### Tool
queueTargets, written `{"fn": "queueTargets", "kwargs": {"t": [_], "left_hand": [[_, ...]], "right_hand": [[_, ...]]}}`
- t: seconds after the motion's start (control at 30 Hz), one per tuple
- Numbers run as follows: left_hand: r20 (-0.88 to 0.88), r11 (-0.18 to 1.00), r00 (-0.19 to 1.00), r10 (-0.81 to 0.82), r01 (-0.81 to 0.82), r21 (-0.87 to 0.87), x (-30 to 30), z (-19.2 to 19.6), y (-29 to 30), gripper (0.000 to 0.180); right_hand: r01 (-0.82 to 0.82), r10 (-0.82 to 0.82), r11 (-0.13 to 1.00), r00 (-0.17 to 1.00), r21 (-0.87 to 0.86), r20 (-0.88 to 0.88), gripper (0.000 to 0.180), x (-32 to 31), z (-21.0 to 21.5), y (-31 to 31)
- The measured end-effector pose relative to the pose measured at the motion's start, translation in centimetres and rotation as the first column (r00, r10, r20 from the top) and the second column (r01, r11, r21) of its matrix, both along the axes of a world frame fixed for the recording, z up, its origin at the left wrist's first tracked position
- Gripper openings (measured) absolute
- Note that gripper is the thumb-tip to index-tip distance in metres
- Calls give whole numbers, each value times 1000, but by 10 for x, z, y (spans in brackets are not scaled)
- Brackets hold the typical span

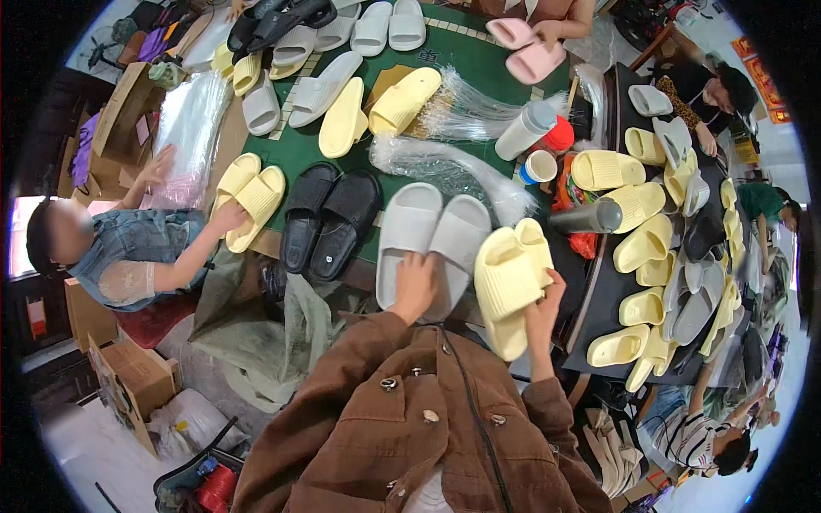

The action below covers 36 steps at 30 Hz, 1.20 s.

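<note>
At the near edge of the green table, a pair of light grey slide slippers (409, 224) lies side by side, toes pointing away from me. My left hand (415, 286) is closed at their heel ends, with its fingers on the footbeds. My right hand (542, 312) grips a pair of pale yellow slide slippers (509, 278), held upright just right of the grey pair; its fingers are partly hidden behind them. Black slide slippers (329, 218) lie left of the grey pair. Beyond are clear plastic bags (453, 171) in a loose bundle and two yellow slippers (404, 101).
A grey bottle (526, 130), a red-lidded container (558, 133), a paper cup (539, 167) and a dark tumbler (587, 217) stand at the right. Many slippers cover the dark table (590, 295) there. At left, a co-worker (141, 252) handles yellow slippers; another across holds pink ones (535, 61).
</note>
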<state>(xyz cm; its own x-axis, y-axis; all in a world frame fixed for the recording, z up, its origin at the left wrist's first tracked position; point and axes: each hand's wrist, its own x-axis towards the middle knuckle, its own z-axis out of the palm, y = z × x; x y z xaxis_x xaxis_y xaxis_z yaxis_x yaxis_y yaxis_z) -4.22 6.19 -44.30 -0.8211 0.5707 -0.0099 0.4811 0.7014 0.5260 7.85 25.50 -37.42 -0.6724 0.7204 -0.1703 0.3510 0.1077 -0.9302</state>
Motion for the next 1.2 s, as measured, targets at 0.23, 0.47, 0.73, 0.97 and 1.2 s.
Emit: {"fn": "queueTargets", "kwargs": {"t": [0.23, 0.47, 0.73, 0.97, 1.2], "left_hand": [[16, 999, 1000, -21, 21, 45, -21, 5, -40, 31], [-67, 997, 998, 21, -26, -79, -24, -28, -57, 27], [-125, 966, 974, 189, -207, -155, -91, -43, -115, 20], [-25, 959, 973, 230, -231, -162, -140, -55, -146, 34], [70, 870, 868, 492, -493, -2, -98, -37, -116, 56]], "right_hand": [[126, -126, 992, 991, -5, 54, 49, -18, -82, -30], [242, -249, 967, 963, 78, 105, 62, -33, -95, -48], [327, -326, 945, 936, 16, 136, 68, -46, -102, -79], [302, -276, 923, 952, -239, 136, 73, -75, -102, -96], [213, -208, 921, 977, -327, 49, 47, -27, -121, -50]]}}
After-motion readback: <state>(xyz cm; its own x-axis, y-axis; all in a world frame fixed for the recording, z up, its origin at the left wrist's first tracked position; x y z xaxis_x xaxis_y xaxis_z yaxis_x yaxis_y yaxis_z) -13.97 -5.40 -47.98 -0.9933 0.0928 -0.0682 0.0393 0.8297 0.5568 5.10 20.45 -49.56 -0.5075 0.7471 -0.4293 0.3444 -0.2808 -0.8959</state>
